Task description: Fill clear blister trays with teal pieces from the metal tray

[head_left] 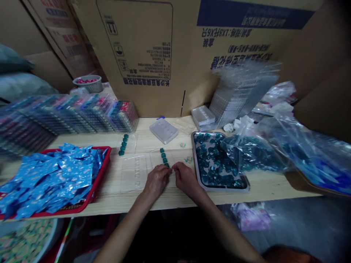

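My left hand (158,179) and my right hand (187,178) meet over the wooden table, fingertips pinched together. What lies between the fingers is too small and blurred to make out. Just beyond my left fingers runs a short row of dark green pieces (163,155) in a clear plastic tray, its near end hidden by the hand. Left of it lies a clear tray with small moulded hollows (135,173). Farther back is another row of green pieces (123,145). To the right of my right hand, a metal tray (244,186) holds many loose green pieces.
A red basket (105,164) of blue packets stands left, before stacked filled trays (123,115). Clear trays (233,91) are stacked at the back against a cardboard box (148,47). A plastic bag of green pieces (252,151) overlaps the metal tray. Below left is a bowl (52,237).
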`<state>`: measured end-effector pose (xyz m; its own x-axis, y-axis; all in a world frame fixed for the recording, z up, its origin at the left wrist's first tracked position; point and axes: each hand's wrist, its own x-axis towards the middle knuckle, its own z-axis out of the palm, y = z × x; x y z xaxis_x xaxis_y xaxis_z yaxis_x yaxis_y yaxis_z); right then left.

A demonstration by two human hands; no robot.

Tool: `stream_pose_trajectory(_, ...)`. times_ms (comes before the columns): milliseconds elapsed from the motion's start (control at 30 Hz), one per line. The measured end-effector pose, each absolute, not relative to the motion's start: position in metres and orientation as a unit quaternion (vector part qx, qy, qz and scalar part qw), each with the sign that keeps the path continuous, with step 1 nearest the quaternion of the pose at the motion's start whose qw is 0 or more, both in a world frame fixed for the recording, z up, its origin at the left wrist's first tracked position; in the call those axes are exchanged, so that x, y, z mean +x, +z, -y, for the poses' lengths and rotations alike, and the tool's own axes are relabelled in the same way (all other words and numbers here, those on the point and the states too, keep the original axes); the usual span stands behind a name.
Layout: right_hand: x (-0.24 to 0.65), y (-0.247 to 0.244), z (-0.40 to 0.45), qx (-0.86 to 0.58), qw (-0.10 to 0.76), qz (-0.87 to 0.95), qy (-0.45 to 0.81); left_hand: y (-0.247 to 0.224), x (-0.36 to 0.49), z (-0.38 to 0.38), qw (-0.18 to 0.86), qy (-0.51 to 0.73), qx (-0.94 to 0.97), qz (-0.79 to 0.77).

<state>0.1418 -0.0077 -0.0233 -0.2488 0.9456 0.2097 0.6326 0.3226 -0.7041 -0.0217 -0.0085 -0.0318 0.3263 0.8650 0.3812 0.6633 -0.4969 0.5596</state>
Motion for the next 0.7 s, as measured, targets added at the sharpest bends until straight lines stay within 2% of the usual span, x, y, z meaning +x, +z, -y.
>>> stream_pose_trajectory(200,0.142,-0.028,0.008,-0.536,0.335,0.746,0.209,-0.033,-0.015,0.022,0.142,0.344,0.785,-0.495)
stream_pose_trajectory(333,0.141,-0.033,0.003,-0.593,0.305,0.725,0.169,-0.029,-0.012,0.041,0.132,0.357,0.778,-0.5)
stream_pose_trajectory(567,0.127,-0.041,-0.009,-0.588,0.298,0.704,0.263,-0.031,-0.012,0.057,0.108,0.306,0.779,-0.537)
stream_pose_trajectory(700,0.122,-0.04,-0.017,-0.618,0.322,0.682,0.221,-0.033,-0.017,0.054,0.129,0.358,0.756,-0.532)
